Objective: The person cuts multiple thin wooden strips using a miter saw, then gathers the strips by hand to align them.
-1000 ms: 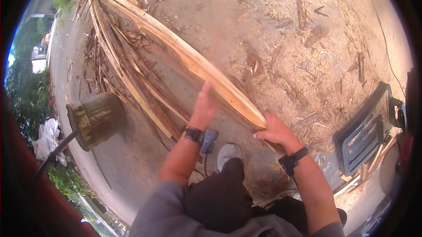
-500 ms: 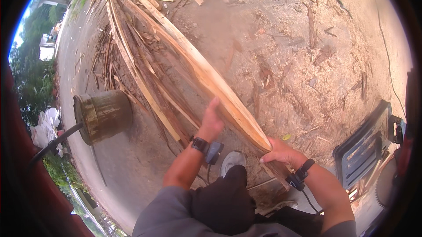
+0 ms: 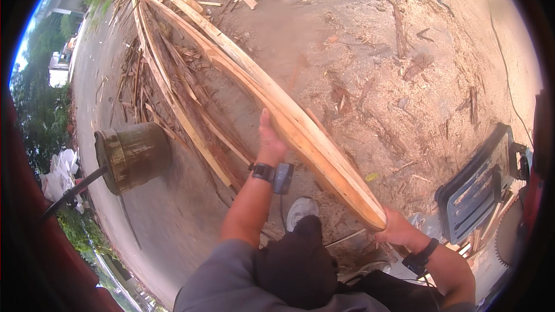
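A long, pale wooden plank [image 3: 312, 144] runs slantwise from the far left to my right side. Toward its far end it shows as two strips lying apart; whether they are separate pieces I cannot tell. My right hand [image 3: 399, 229] is closed around the near end, its fingers partly hidden by the wood. Farther up, my left hand [image 3: 270, 141] holds the plank's left edge, thumb upright against it and the other fingers hidden. Both wrists carry dark straps with small devices. Left of the plank, long bark-edged strips [image 3: 191, 118] lie in a pile on the ground.
A rusty, dirt-stained bucket [image 3: 136, 153] stands at the left, a dark bar beside it. To the right are a black-framed panel [image 3: 474, 187] and a toothed circular blade [image 3: 509, 234]. Sawdust and bark scraps [image 3: 399, 104] litter the ground. My shoe [image 3: 300, 211] is below the plank.
The plank's near end has shifted right and toward me with my right hand, and more of its pale face shows. My left hand has moved slightly left and farther away along its edge.
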Demonstrator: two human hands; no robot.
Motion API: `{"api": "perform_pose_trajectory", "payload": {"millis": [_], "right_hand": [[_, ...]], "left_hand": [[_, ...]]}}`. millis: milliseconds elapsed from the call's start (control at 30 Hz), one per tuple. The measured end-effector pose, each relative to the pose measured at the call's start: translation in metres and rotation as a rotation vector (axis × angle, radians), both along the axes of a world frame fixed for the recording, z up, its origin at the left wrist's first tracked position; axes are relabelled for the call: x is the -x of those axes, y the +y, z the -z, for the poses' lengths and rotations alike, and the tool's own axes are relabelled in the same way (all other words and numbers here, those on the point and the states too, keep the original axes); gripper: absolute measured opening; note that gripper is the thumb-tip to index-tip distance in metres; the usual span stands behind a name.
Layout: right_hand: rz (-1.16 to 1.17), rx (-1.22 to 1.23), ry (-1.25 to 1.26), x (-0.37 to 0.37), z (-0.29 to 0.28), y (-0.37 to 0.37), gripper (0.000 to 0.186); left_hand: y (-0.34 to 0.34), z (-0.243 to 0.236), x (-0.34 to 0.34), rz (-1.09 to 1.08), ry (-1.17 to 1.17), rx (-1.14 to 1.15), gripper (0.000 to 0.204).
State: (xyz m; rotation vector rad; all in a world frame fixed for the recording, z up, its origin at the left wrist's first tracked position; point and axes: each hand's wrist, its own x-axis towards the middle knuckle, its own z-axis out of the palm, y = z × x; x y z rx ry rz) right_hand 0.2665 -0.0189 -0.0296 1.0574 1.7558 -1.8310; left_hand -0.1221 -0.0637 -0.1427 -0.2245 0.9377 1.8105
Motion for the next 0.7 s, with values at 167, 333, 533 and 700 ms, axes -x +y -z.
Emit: {"api": "perform_pose_trajectory", "payload": {"millis": [167,333,533,700], "right_hand": [[0.093,-0.063,-0.12,-0.042,-0.046,0.006,0.084],[-0.042,-0.19,-0.155,-0.105,-0.066,-0.002,0.078],[0.007,-0.292,-0.161,-0.158,-0.111,-0.006,0.076],[0.158,-0.446,-0.128,-0.197,-0.112,-0.025,0.076]], "left_hand": [[0.015,-0.03,-0.055,0.071,0.062,-0.179,0.066],[0.016,-0.054,-0.087,0.312,-0.074,-0.531,0.091],[0.029,-0.09,-0.131,0.437,0.016,-0.571,0.101],[0.057,-0.13,-0.158,0.679,0.219,-0.507,0.102]]}}
